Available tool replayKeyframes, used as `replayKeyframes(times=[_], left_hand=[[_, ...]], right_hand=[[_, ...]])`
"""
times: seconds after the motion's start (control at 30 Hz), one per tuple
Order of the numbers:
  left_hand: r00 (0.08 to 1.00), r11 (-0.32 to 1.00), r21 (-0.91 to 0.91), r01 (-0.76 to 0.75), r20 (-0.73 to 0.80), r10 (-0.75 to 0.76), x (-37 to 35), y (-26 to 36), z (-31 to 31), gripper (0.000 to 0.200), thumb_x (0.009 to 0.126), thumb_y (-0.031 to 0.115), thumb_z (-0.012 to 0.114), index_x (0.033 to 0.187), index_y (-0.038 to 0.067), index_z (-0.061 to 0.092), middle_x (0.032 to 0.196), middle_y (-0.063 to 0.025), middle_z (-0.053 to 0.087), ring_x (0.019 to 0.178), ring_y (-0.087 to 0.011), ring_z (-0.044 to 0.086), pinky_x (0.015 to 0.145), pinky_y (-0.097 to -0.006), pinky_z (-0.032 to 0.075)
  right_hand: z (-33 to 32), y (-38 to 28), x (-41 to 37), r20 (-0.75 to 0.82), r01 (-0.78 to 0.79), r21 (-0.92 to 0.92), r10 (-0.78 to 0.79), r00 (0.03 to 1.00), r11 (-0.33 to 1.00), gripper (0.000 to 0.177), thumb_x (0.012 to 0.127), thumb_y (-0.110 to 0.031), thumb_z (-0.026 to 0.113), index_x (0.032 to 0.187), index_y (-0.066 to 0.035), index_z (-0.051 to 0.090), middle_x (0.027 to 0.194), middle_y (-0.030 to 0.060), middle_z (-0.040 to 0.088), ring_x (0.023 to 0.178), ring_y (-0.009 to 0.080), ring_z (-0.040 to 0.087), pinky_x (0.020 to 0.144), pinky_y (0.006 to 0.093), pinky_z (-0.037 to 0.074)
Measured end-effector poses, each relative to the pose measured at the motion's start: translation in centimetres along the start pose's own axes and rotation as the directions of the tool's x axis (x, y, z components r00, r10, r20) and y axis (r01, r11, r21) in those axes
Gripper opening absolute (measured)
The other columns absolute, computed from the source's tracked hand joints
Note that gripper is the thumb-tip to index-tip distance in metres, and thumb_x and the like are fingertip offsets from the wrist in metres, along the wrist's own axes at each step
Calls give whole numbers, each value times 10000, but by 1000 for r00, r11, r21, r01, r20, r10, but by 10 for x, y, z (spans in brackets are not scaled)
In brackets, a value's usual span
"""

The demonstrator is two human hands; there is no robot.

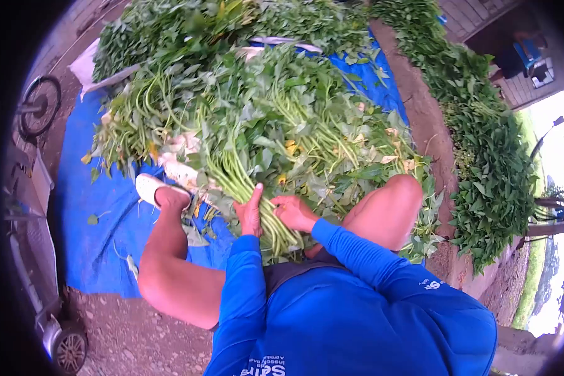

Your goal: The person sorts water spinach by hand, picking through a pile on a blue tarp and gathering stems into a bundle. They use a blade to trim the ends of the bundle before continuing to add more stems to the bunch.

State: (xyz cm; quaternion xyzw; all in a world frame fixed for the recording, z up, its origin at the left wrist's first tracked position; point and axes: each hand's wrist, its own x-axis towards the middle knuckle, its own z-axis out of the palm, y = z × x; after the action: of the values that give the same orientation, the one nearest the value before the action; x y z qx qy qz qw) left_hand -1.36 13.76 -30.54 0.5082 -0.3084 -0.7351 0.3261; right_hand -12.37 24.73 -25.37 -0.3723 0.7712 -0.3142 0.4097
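Observation:
A bundle of long green leafy stems (235, 178) lies across my lap, its cut ends toward my body and its leaves pointing away. My left hand (250, 214) is wrapped round the stems from the left, thumb lying along the top. From the right, my right hand (296, 213) grips the same stems with curled fingers; whether it pinches a single stem is hard to make out. More loose leafy stems (313, 128) are heaped just beyond the bundle, with some yellowed leaves (282, 180) among them.
A blue tarp (103, 235) lies under the heap. Another long row of greens (482, 169) runs along the right. My foot in a white clog (150, 190) rests on the tarp. At the left are a wheel (41, 106) and a lower wheel (69, 351).

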Motion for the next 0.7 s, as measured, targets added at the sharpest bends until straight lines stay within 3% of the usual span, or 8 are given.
replayKeyframes(times=[0.07,0.13,0.17,0.2,0.37,0.57,0.63,0.7], left_hand=[[975,983,56,174,133,-180,35,-24,-15,647,856,191,901,1313,-81,533,1166,-171,696,969,-263,719,838,-396,606],[971,981,37,191,140,-195,25,-1,-8,440,868,108,809,1192,-88,586,987,-172,714,821,-269,734,735,-415,631],[976,985,12,170,137,-170,31,-3,-10,396,875,111,795,1160,-79,596,948,-148,706,792,-250,716,716,-410,614],[983,988,4,152,104,-152,22,11,-5,359,875,109,794,1123,-70,606,935,-129,687,750,-233,681,683,-406,583],[992,995,-4,98,78,-97,21,42,8,345,864,134,814,1067,-65,620,943,-120,658,752,-233,631,687,-423,554],[997,997,-73,-34,67,39,51,61,-8,472,889,134,804,1251,-89,600,1127,-158,697,877,-230,684,790,-399,581],[998,999,-35,9,66,-7,36,96,-6,395,922,148,800,1208,-67,633,1049,-131,722,867,-210,701,794,-384,590],[990,986,-84,-141,-1,142,31,114,3,222,924,151,809,997,-3,668,889,-74,699,757,-195,694,703,-380,593]], right_hand=[[2,3,-3,-28,87,-122,-91,995,989,429,986,-226,625,1341,1,706,1247,250,747,1159,412,725,1011,441,576],[0,-4,-12,-10,74,-111,-76,997,991,512,1000,-258,628,1457,-27,629,1315,253,715,1207,398,699,1072,463,536],[-24,-48,-37,-1,31,-91,-32,999,995,560,996,-247,635,1509,-33,576,1308,258,704,1186,415,695,1060,482,536],[0,-9,-28,-181,243,-177,-274,945,954,537,984,-218,637,1482,-26,586,1254,254,701,1153,432,689,1027,502,540],[-24,-24,-51,-115,172,-143,-189,975,975,217,933,-119,632,1075,28,705,1002,220,720,986,428,711,872,514,546],[-58,-6,-84,83,37,19,-38,996,999,207,899,-71,612,1055,-4,730,965,202,735,914,356,729,782,477,555],[-85,-15,-107,138,106,-188,-81,987,976,209,812,-98,608,955,4,721,873,222,720,824,408,706,744,504,555],[-106,-9,-102,328,40,-439,119,937,897,377,1006,-355,628,926,-1,729,882,271,703,899,483,702,826,571,544]])
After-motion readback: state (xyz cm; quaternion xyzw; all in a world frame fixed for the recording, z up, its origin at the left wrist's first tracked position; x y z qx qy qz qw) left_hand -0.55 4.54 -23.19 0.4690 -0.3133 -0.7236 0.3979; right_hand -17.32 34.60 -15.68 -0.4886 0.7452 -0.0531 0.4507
